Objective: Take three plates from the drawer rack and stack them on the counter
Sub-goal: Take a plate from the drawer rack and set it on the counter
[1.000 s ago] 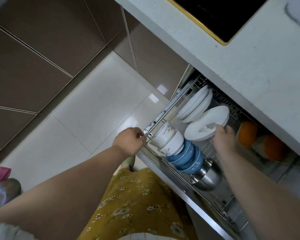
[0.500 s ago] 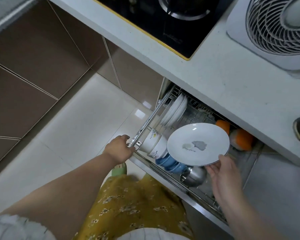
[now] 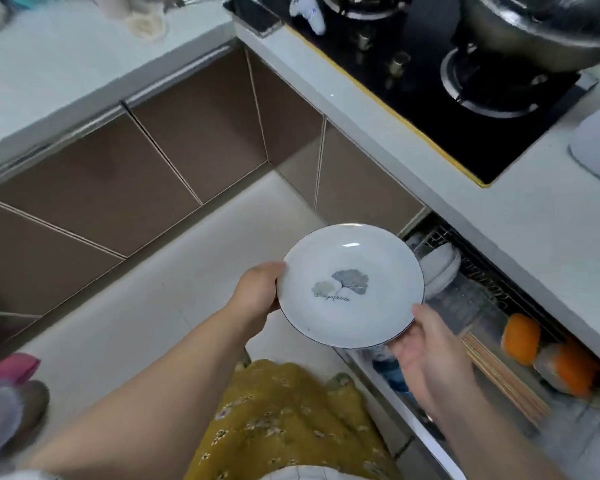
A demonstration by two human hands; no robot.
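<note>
1. One head-worn camera looks steeply down from above the person's arms, close to the plate [image 3: 350, 285] (wide-angle, edges curved).
2. It faces the corner where the counter [image 3: 520, 216] turns, floor below.

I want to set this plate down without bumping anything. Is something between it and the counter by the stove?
Nothing visible blocks it. The plate, held by the left hand and right hand, is over the open drawer; the bare counter lies just beyond.
</note>
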